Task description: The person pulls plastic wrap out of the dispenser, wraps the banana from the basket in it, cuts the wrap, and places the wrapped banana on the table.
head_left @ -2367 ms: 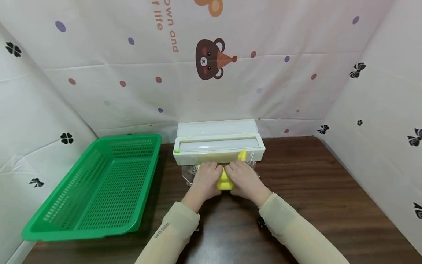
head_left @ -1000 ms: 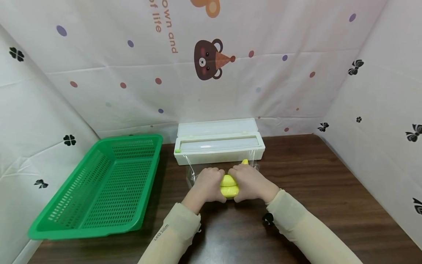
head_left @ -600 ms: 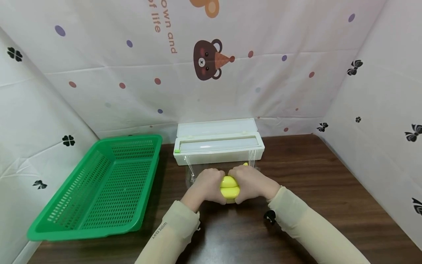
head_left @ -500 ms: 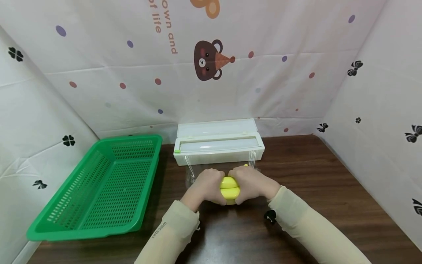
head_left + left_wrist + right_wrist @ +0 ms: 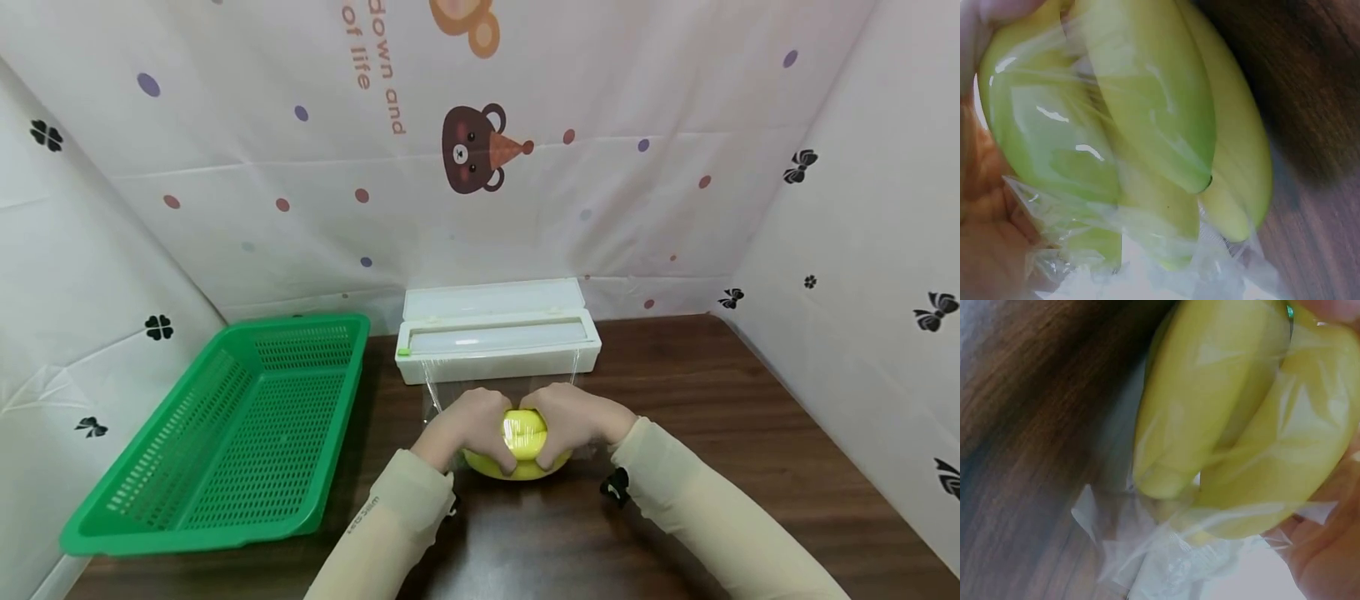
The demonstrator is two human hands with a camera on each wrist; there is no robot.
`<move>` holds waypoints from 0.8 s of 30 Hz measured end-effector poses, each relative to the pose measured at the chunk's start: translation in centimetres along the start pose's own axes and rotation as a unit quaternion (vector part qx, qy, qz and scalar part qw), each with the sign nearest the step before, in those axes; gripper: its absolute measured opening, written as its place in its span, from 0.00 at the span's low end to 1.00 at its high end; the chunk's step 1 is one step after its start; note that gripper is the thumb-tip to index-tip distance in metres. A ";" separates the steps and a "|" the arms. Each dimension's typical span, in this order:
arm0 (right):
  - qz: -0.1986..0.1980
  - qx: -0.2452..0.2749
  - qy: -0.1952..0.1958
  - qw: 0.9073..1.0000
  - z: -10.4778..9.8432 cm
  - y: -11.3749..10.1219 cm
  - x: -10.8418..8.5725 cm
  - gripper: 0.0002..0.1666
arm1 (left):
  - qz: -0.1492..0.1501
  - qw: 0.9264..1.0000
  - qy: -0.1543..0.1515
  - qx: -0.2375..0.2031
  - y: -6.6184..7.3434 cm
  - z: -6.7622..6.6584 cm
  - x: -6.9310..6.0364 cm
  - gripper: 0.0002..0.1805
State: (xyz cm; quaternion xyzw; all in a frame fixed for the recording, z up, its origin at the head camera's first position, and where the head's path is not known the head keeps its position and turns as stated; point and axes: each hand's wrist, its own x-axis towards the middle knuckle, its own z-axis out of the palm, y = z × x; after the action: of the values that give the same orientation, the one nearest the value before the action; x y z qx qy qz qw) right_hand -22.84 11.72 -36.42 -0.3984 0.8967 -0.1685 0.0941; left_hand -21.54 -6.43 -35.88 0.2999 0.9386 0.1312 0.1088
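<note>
A bunch of yellow bananas, partly covered in clear cling film, is held between both hands above the table's middle. My left hand grips its left side and my right hand its right side, fingertips close together on top. Behind them, cling film runs from the white dispenser box to the bunch. In the left wrist view, wrinkled film lies over the greenish banana tips. Loose film edges stick out around the bananas in the right wrist view.
The dispenser's lid stands raised against the patterned cloth backdrop. A green plastic basket stands to the left on the dark wooden table. Cloth walls border the left and right sides.
Both hands have drawn the bananas toward the body and turned the bunch over. The film behind has pulled straighter, and more yellow now shows beneath the hands. The box and basket have stayed put.
</note>
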 end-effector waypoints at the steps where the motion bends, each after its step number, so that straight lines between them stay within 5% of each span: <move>1: 0.001 0.007 -0.007 1.000 0.0 0.1 0.0 0.20 | -0.001 1.000 -0.004 -0.005 0.0 0.0 0.0 0.20; 14: -0.006 0.032 -0.073 0.997 -1.2 0.3 1.2 0.19 | -0.025 0.998 -0.034 -0.049 -0.7 -0.2 0.0 0.22; 24: 0.007 0.068 -0.119 0.991 -1.9 0.5 2.3 0.16 | -0.052 0.998 -0.036 0.031 -0.4 -0.6 -0.1 0.27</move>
State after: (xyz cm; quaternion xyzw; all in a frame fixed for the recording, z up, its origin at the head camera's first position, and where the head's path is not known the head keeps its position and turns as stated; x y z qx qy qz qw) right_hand -25.27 10.73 -34.94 -0.4019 0.8685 -0.1794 0.2282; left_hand -21.89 -6.93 -35.43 0.2580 0.9521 0.0857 0.1397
